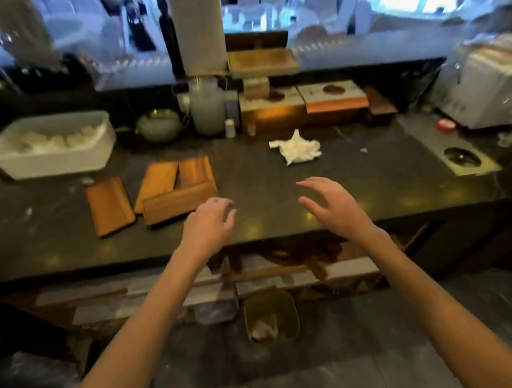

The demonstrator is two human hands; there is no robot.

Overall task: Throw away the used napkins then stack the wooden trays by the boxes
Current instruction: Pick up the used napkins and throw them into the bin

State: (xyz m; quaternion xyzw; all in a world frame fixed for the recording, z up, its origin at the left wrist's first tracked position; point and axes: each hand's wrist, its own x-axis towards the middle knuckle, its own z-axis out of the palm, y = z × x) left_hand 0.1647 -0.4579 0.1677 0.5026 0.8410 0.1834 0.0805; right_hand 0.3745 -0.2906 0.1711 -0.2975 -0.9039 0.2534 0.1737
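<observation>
A crumpled white napkin (296,148) lies on the dark worktop (279,184), toward its back edge and right of centre, just in front of the boxes (303,100) that stand along the back. It is bunched into a loose wad with peaks sticking up, and nothing touches it.

Four wooden trays (165,191) lie toward the left half of the worktop, well apart from the napkin. One tray (109,205) sits alone at the left; the other three crowd together, two angled side by side and a third lying across their near ends. All are orange-brown with raised rims.

Both bare forearms reach in from the near edge. The left hand (209,219) hovers palm down just beside the near right corner of the tray cluster, fingers loosely curled and holding nothing. The right hand (329,204) hovers over bare worktop nearer the front edge, fingers spread wide and slightly bent, also holding nothing, with the napkin farther back beyond it.

On the floor below the front edge stands a small bin (271,318) with some white scrap inside. A white tub (51,147) sits at the back left corner.
</observation>
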